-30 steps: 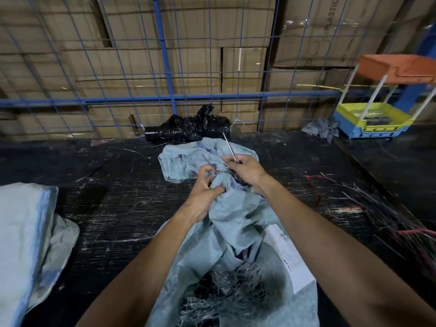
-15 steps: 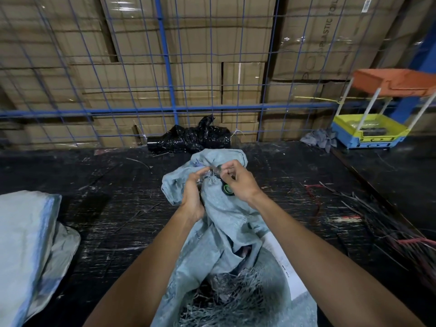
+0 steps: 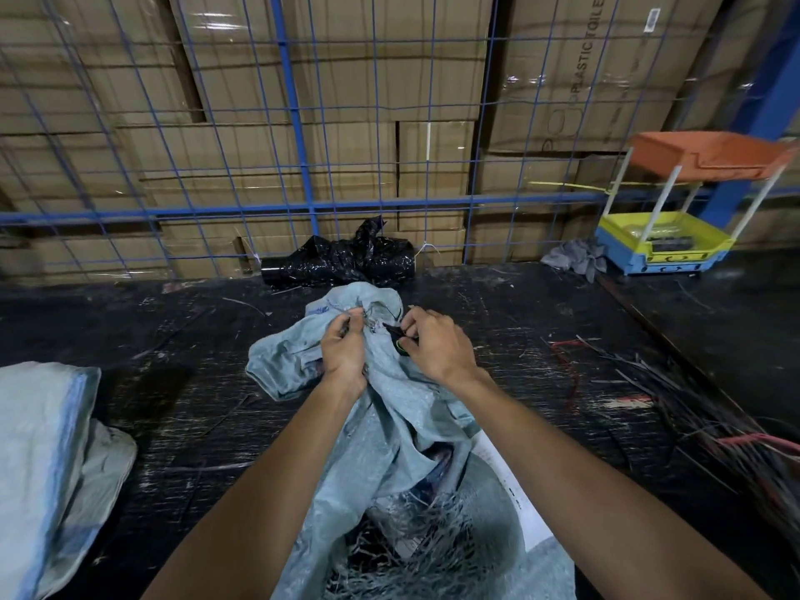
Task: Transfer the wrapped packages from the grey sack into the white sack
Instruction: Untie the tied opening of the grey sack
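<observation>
We judge task barely begun: grey sack [image 3: 381,409] on surface [image 3: 182,404] still tied. Left hand [image 3: 344,352] pinches tie threads, right hand [image 3: 437,346] grips small cutter. White sack [image 3: 41,461] waits left; packages unseen.

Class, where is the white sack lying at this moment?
In the head view the white sack lies at the far left edge of the black table, apart from the grey sack and both hands.
</observation>
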### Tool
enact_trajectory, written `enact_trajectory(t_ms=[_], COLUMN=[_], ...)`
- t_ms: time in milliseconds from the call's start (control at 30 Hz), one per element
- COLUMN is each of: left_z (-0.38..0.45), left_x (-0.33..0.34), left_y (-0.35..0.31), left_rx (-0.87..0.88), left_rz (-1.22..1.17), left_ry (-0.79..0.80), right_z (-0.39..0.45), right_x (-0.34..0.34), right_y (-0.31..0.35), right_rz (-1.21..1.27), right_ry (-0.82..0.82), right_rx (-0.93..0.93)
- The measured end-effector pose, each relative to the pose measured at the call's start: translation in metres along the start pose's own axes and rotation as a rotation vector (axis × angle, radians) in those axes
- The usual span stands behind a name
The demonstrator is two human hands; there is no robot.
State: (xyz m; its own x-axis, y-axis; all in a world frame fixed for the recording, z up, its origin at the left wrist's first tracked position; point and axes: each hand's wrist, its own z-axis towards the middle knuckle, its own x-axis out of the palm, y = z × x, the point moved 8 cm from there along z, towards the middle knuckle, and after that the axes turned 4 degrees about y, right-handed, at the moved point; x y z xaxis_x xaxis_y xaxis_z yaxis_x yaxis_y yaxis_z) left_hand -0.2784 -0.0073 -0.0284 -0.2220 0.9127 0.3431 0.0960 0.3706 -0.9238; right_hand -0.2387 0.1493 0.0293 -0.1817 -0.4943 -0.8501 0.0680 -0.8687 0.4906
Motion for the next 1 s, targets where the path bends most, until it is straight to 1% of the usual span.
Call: enact_trajectory(t_ms=[100,167,233,300,400,500,567,633,667,733,767,867,933,1000], left_z=[0.004,0.005,0.006,0.004,0.005,0.005,0.001,-0.003,-0.005,-0.007,-0.008,-0.010,-0.008,-0.006], left_x=[0.000,-0.002,-0.003,-0.004,-0.008,-0.011,-0.006,0.000,0.002,0.006,0.007,0.005,0.003,0.002], left_y=[0.000,-0.002,-0.004,-0.007,-0.011,-0.016,-0.019,-0.019,-0.019,-0.016,-0.014,-0.007,-0.002,-0.001], left_rx=[0.036,0.057,0.086,0.115,0.122,0.138,0.158,0.175,0.183,0.188,0.178,0.138,0.122,0.105], left_rz=[0.030,0.081,0.131,0.160,0.163,0.244,0.293,0.326,0.364,0.429,0.442,0.435,0.423,0.395], left_ry=[0.017,0.037,0.089,0.152,0.251,0.284,0.314,0.353,0.367,0.394,0.408,0.409,0.393,0.377], right_z=[0.004,0.006,0.008,0.009,0.011,0.013,0.010,0.005,0.002,-0.002,-0.003,-0.007,-0.008,-0.008], right_x=[0.007,0.014,0.019,0.018,0.008,0.002,0.003,0.010,0.014,0.024,0.030,0.043,0.045,0.045], right_y=[-0.004,-0.006,-0.007,-0.012,-0.024,-0.025,-0.011,0.006,0.013,0.017,0.015,0.003,0.000,-0.001], right_rz=[-0.001,-0.008,0.007,0.090,0.341,0.541,0.765,1.010,1.080,1.123,1.121,1.166,1.195,1.194], right_ry=[0.107,0.177,0.236,0.257,0.190,0.138,0.197,0.334,0.399,0.488,0.505,0.496,0.483,0.434], right_rx=[0.090,0.108,0.108,0.113,0.169,0.181,0.160,0.134,0.113,0.088,0.104,0.160,0.153,0.147])
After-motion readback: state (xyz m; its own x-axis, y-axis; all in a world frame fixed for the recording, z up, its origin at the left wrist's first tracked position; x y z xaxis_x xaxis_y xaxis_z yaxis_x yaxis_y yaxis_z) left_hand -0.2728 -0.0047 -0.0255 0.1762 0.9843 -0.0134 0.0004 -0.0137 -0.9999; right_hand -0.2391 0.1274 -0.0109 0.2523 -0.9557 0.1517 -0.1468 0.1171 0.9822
